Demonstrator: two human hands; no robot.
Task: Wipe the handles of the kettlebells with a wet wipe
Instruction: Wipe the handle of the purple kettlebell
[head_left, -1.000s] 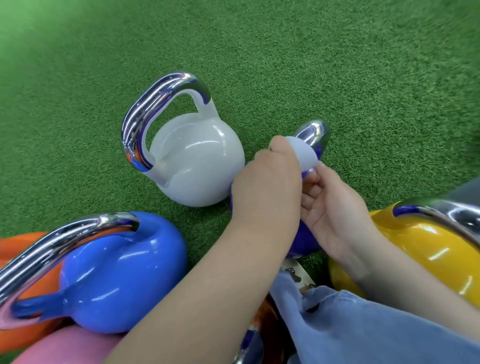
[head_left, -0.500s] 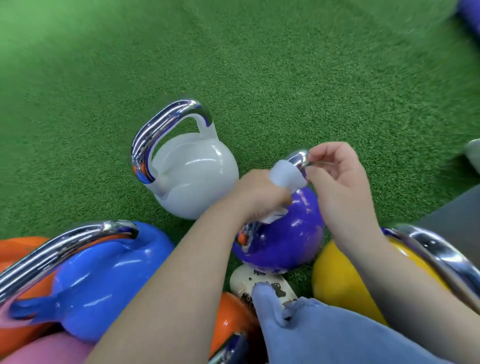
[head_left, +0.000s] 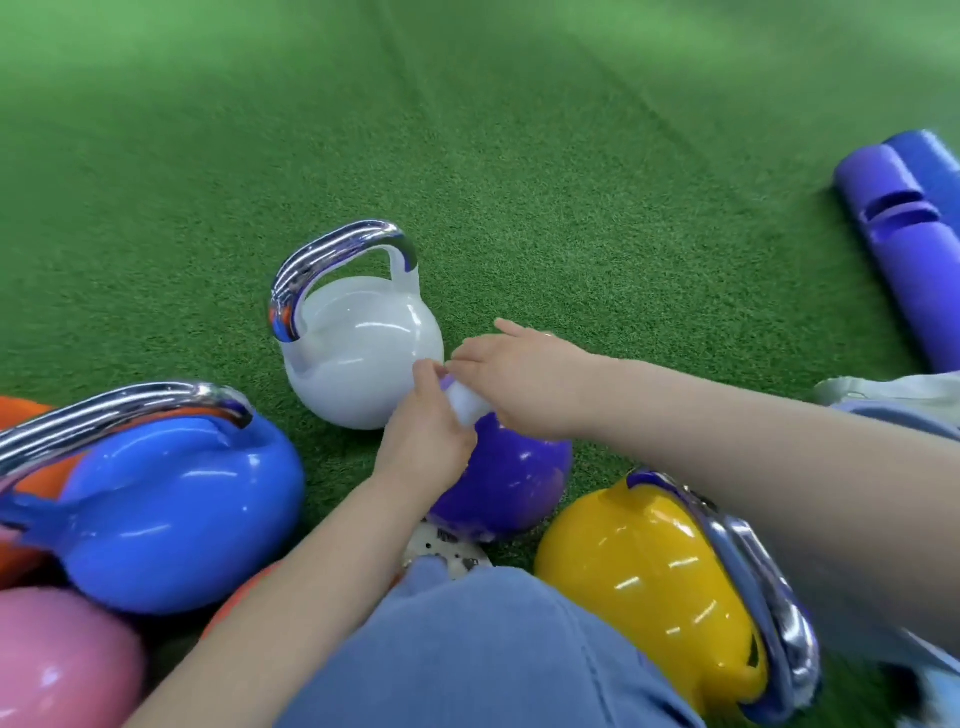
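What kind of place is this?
Probably a gym or fitness studio: green artificial turf covers the floor, coloured kettlebells such as the white kettlebell stand about, and purple foam rollers lie nearby.

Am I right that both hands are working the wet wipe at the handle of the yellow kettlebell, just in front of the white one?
Not quite: the head view shows the left hand and right hand with the wet wipe at the purple kettlebell, beside the white kettlebell.
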